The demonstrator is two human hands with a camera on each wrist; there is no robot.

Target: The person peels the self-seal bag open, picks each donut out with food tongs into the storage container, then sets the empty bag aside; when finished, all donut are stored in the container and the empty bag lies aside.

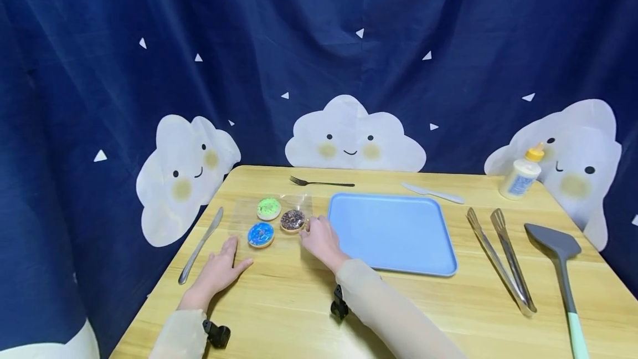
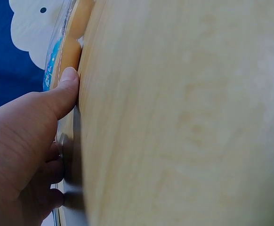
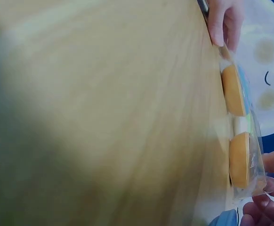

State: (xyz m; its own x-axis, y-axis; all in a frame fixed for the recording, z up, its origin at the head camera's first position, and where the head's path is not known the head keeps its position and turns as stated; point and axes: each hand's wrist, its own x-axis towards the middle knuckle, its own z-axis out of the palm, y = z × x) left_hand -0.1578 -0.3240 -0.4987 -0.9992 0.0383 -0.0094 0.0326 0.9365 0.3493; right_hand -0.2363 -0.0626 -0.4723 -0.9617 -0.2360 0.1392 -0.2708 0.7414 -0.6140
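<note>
A clear plastic bag (image 1: 243, 213) lies on the table with three round iced cookies inside: a green one (image 1: 269, 209), a blue one (image 1: 261, 235) and a brown one (image 1: 292, 220) with sprinkles. My right hand (image 1: 321, 240) pinches the bag's right edge beside the brown cookie; in the right wrist view, thumb and fingers meet on the plastic. At the bag's lower left, my left hand (image 1: 222, 269) rests on the table with its fingers extended and thumb spread. The left wrist view shows the thumb (image 2: 67, 87) close by the blue cookie (image 2: 68, 55).
A blue tray (image 1: 391, 231) lies just right of the bag. Around are a table knife (image 1: 201, 245), a black fork (image 1: 324, 184), a white knife (image 1: 432, 193), metal tongs (image 1: 503, 262), a grey spatula (image 1: 560, 254) and a yellow-capped bottle (image 1: 520, 177). A blue curtain hangs behind.
</note>
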